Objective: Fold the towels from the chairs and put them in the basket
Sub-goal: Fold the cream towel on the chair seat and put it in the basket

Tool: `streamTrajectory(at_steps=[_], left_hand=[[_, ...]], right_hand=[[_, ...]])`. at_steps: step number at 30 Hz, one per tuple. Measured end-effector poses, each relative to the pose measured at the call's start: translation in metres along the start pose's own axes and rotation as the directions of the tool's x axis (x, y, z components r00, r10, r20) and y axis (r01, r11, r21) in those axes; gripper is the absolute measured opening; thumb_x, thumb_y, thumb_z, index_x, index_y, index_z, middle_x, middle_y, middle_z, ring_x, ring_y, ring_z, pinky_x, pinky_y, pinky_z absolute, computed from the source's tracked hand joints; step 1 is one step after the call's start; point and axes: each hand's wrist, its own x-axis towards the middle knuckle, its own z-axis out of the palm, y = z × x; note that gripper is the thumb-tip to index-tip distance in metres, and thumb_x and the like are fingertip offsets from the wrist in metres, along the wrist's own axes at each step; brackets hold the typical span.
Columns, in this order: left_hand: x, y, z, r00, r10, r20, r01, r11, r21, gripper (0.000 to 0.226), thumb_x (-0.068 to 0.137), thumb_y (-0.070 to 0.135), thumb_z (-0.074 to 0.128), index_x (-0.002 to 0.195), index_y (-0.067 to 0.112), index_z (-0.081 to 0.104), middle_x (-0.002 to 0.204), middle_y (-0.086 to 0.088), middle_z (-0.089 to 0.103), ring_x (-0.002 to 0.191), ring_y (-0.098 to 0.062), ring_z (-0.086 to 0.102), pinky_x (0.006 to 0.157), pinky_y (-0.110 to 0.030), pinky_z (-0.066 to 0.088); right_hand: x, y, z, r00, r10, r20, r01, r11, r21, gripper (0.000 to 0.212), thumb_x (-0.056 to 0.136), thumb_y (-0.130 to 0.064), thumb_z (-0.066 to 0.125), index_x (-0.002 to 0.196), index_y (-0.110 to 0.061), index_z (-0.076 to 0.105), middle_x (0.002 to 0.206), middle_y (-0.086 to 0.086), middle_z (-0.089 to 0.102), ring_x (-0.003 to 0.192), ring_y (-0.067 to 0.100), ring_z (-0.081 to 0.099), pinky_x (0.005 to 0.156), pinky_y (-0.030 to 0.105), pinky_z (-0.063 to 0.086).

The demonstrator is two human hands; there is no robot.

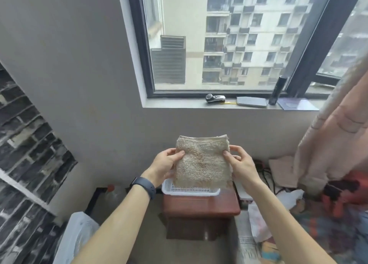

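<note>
Left hand (166, 165) and right hand (240, 164) pinch side edges of folded beige towel (202, 164), thumbs in front; towel held above white basket (191, 191) on red-brown stool (201, 206).

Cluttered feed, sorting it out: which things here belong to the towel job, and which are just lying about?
Job: folded towel, pinched by left hand and right hand; white basket on wooden stool.
Lying about, on the sill: silver-black gadget, dark bottle, grey pouch, purple booklet.

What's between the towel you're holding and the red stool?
Head view: the white basket sits on the stool, below the folded towel gripped by left hand and right hand.
</note>
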Motion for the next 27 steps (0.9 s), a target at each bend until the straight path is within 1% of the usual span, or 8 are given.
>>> streamTrajectory(at_steps=[2,5,8,12,18,20,24,27], left_hand=[[0.031,-0.011,0.002,0.998,-0.051,-0.036,0.051,0.999,0.005,0.026,0.092,0.028,0.069,0.116,0.019,0.068,0.116,-0.005,0.072,0.098,-0.019,0.069,0.083,-0.038,0.057],[0.081,-0.042,-0.001,0.984,-0.152,-0.091,0.151,0.988,-0.010,0.029,0.093,0.028,0.069,0.119,0.016,0.066,0.113,-0.005,0.073,0.096,-0.020,0.069,0.084,-0.039,0.056],[0.125,-0.081,-0.008,0.951,-0.288,-0.112,0.287,0.957,-0.029,0.028,0.095,0.026,0.066,0.119,0.013,0.065,0.106,-0.003,0.073,0.086,-0.016,0.068,0.067,-0.030,0.055],[0.182,-0.130,-0.024,0.871,-0.480,-0.103,0.476,0.877,-0.061,0.026,0.095,0.022,0.065,0.119,0.011,0.065,0.110,-0.006,0.073,0.087,-0.014,0.070,0.058,-0.026,0.053],[0.256,-0.168,-0.047,0.794,-0.602,-0.086,0.605,0.796,0.012,0.021,0.098,0.024,0.058,0.112,0.012,0.066,0.107,-0.008,0.071,0.100,-0.026,0.068,0.094,-0.047,0.054],[0.276,-0.175,-0.054,0.794,-0.596,-0.118,0.607,0.788,0.106,0.029,0.097,0.024,0.055,0.120,0.007,0.063,0.111,-0.013,0.069,0.102,-0.031,0.067,0.096,-0.050,0.053],[0.302,-0.181,-0.065,0.819,-0.553,-0.153,0.571,0.760,0.310,0.048,0.096,0.033,0.051,0.140,0.014,0.046,0.122,0.002,0.059,0.104,-0.023,0.060,0.097,-0.038,0.050],[0.306,-0.189,-0.074,0.865,-0.456,-0.210,0.479,0.623,0.618,0.051,0.092,0.038,0.048,0.142,0.026,0.041,0.124,-0.002,0.062,0.105,-0.029,0.062,0.084,-0.034,0.051]], right_hand=[[0.035,0.016,0.003,0.999,0.039,0.011,-0.039,0.999,-0.030,0.011,0.095,-0.028,0.068,0.106,-0.030,0.066,0.090,0.006,0.076,0.074,0.012,0.074,0.054,0.025,0.055],[0.083,0.055,0.014,0.990,0.133,0.043,-0.129,0.987,-0.097,0.011,0.096,-0.027,0.067,0.107,-0.027,0.067,0.096,0.007,0.075,0.082,0.014,0.074,0.062,0.026,0.057],[0.121,0.106,0.029,0.962,0.269,0.050,-0.257,0.951,-0.172,0.009,0.096,-0.027,0.066,0.105,-0.025,0.067,0.098,0.000,0.074,0.077,0.004,0.071,0.057,0.019,0.053],[0.153,0.170,0.049,0.909,0.417,0.012,-0.400,0.880,-0.254,0.007,0.096,-0.027,0.066,0.103,-0.024,0.066,0.103,-0.007,0.069,0.076,-0.007,0.064,0.054,0.011,0.045],[0.200,0.230,0.082,0.774,0.633,-0.011,-0.612,0.743,-0.271,0.015,0.099,-0.032,0.061,0.111,-0.024,0.059,0.104,-0.009,0.066,0.086,0.004,0.064,0.055,0.019,0.048],[0.218,0.244,0.095,0.739,0.673,-0.009,-0.653,0.713,-0.254,0.014,0.100,-0.034,0.059,0.111,-0.026,0.057,0.105,-0.007,0.065,0.088,0.009,0.066,0.055,0.022,0.054],[0.257,0.277,0.118,0.732,0.681,0.000,-0.646,0.695,-0.317,0.028,0.100,-0.037,0.055,0.125,-0.024,0.055,0.114,0.002,0.067,0.100,0.024,0.068,0.086,0.050,0.060],[0.278,0.301,0.134,0.761,0.648,0.017,-0.576,0.689,-0.440,0.039,0.102,-0.035,0.052,0.138,-0.020,0.050,0.126,0.005,0.064,0.106,0.022,0.063,0.093,0.044,0.055]])
